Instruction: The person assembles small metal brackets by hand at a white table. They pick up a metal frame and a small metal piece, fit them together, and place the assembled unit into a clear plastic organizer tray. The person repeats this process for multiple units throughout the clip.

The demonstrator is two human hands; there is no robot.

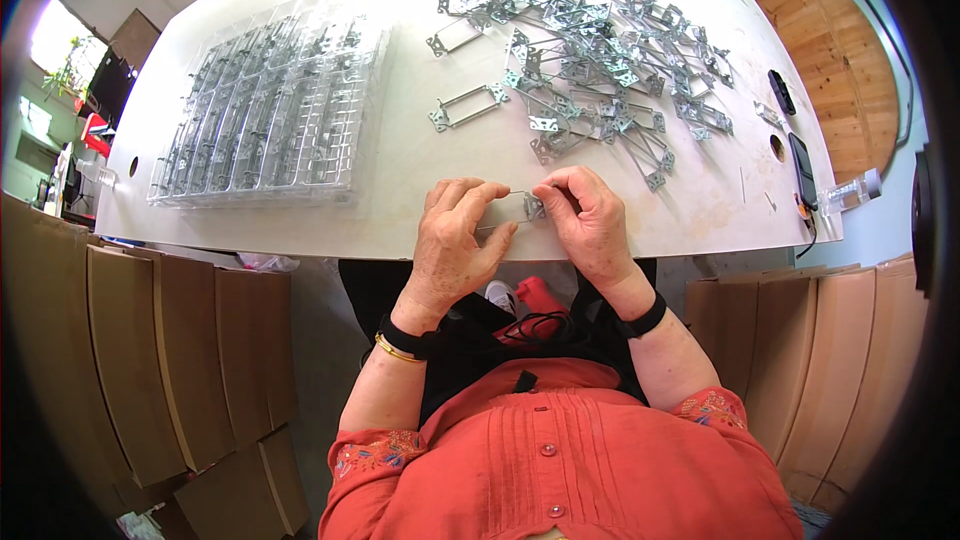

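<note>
Seeing both hands on one metal bracket (533, 206), just above the worktop's (400, 225) near edge. Left hand (458, 235) is half curled, fingers and thumb parted, holding the bracket by its wire side. Right hand (585, 220) is nearly closed, thumb and forefinger pinching the plate end. Exact fingertip contact is partly hidden from me.

Containers: clear compartmented tray (255, 196) sits left on the worktop, rows loaded with metal parts; I can't tell how many layers. Clear bottle (850, 193) lies tipped at the right edge; can't read its contents. Cardboard boxes (185, 340) line both sides below the worktop; can't see inside.

Loose bracket pile (590, 55) is heaped beyond the hands, right of the tray. Single bracket (468, 108) lies at its left side.
</note>
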